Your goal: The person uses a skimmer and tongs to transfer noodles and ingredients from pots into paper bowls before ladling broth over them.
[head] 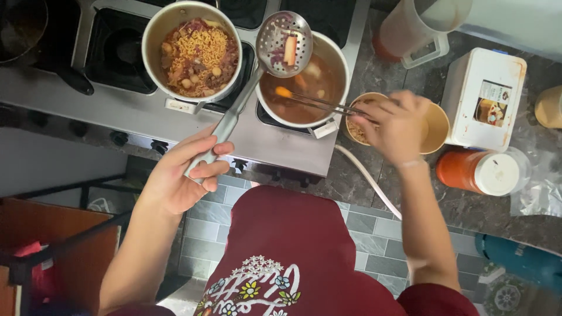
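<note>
My left hand (pixel 181 175) grips the long handle of a metal skimmer ladle (pixel 284 44), whose perforated bowl hangs over the right pot (pixel 338 58) with an orange strip and reddish bits in it. That pot holds brown broth with floating pieces. My right hand (pixel 393 124) holds metal chopsticks (pixel 319 103) that reach into the broth. Under this hand sits a paper bowl (pixel 438 126) with some noodles in it. On the left burner, a second pot (pixel 153 36) is full of noodles with sausage and other toppings.
A steel gas stove (pixel 117 111) carries both pots, and a dark pan (pixel 23 26) sits at its far left. On the dark counter stand a white box (pixel 486 96), a lying jar of red sauce (pixel 483 171), a clear pitcher (pixel 418 26) and a white hose (pixel 369 178).
</note>
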